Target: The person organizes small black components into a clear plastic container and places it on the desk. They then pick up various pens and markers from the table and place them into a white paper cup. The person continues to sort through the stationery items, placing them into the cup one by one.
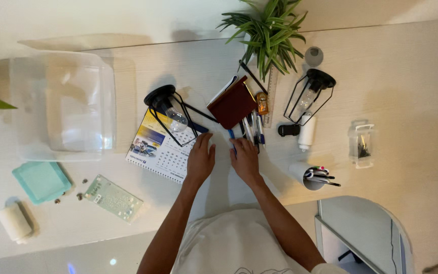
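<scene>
- Left hand lies palm down, fingers together and pointing toward 12 o'clock.
- Right hand lies palm down just beside it at 3 o'clock, fingers spread slightly, pointing toward 11 o'clock.
- Both bare forearms run in from 6 o'clock, converging toward the hands.

Two bare forearms run up from the bottom edge, sleeveless as far as the frame shows — no watch, ring or band behind the fingers of the left hand or the right hand. Between the elbows sits a white shirt — loosely creased, with a thin dark line drawing at its lower edge.
</scene>
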